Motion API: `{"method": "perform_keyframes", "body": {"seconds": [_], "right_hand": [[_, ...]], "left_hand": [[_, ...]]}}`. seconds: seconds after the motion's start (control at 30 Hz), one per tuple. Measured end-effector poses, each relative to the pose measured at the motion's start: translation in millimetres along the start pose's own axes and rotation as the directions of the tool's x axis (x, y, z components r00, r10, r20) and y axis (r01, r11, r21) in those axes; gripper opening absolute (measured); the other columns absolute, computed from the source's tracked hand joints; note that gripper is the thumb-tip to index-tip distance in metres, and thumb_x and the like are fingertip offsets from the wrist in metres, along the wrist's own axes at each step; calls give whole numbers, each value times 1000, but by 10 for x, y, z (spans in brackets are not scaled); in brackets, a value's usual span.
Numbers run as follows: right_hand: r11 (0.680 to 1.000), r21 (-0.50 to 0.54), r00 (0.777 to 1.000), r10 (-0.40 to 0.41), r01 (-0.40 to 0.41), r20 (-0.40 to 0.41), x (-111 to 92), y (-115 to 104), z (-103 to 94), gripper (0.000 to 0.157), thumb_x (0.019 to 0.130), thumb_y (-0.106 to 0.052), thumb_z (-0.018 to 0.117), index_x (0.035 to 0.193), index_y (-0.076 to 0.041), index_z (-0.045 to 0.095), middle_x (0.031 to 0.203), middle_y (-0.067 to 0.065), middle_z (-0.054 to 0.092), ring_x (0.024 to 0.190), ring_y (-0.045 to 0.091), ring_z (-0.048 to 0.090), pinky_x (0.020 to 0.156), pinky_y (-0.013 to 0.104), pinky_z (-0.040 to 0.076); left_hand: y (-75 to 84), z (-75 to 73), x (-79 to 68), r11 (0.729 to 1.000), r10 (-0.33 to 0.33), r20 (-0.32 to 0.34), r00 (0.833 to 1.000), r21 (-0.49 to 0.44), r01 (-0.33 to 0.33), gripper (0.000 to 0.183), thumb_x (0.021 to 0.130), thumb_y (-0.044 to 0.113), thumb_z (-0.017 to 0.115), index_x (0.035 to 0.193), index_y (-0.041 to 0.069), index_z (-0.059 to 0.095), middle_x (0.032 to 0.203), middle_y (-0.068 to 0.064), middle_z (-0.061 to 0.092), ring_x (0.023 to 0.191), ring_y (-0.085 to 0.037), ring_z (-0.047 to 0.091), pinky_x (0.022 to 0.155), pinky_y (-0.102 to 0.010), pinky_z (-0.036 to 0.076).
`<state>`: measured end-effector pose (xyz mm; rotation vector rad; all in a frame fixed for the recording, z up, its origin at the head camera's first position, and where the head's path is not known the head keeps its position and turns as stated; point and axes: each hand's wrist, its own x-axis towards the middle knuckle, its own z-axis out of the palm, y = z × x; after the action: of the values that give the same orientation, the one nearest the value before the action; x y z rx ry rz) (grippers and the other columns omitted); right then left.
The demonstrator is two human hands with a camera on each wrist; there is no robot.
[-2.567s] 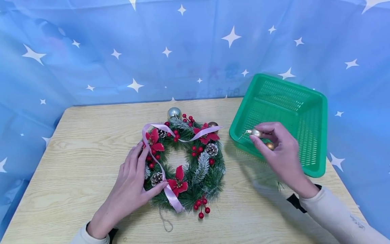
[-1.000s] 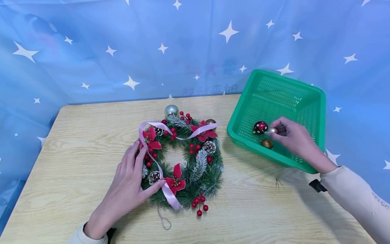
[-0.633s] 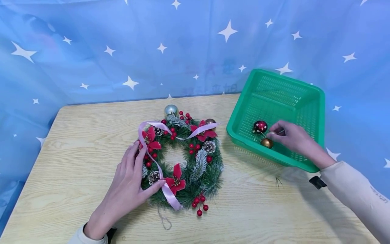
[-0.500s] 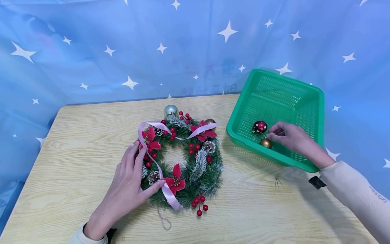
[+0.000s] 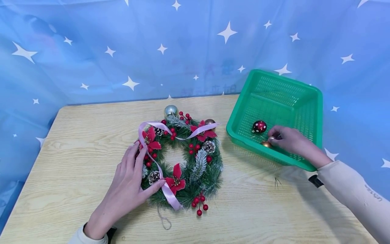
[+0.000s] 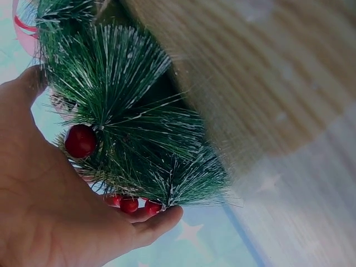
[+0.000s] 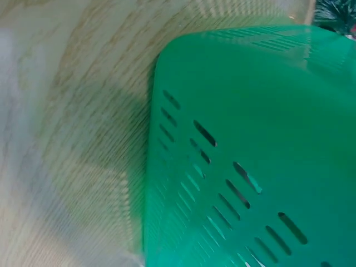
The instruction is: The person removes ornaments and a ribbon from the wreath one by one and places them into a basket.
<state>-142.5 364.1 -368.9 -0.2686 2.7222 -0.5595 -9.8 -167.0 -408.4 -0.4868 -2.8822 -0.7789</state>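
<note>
Worktop of pale wood grain carries a green perforated plastic basket at right and a round green wreath left of it. The left hand lies on the wreath's left side, grip loose. The right hand is curled inside the basket; whether its grip holds anything, I cannot tell. Beside it lie a white-dotted red ball and a gold ball.

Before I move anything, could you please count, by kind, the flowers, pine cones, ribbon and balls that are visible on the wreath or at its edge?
Red flowers: 3
Pine cones: 3
Pink ribbon: 1
Balls: 2
Total visible at the wreath: 9
</note>
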Motion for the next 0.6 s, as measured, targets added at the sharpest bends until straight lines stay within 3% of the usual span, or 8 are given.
{"method": "perform_keyframes", "body": {"seconds": [0.3,0.47,0.6], "right_hand": [[1000,30,1000,-2,2,7,-8,-38,-1,20,109,-12,68,123,2,69,118,23,73,111,46,67,89,63,52],[997,71,999,32,-33,7,-32,-55,-28,29,111,-18,64,132,2,65,130,29,68,120,52,63,92,67,52],[992,110,997,71,-65,-45,-55,-68,-52,37,114,-27,60,139,1,62,136,31,64,123,52,62,91,66,54]], "left_hand": [[-5,-7,4,1000,9,-8,1000,10,-9,116,91,58,84,173,4,23,177,-22,16,159,-49,19,114,-78,28],[-7,-3,4,1000,14,-15,1000,7,-14,116,90,58,85,173,4,24,177,-22,16,159,-49,20,115,-78,28],[-8,3,1,1000,11,-14,1000,5,-11,116,90,57,85,172,4,25,177,-21,17,159,-50,19,115,-78,28]]}}
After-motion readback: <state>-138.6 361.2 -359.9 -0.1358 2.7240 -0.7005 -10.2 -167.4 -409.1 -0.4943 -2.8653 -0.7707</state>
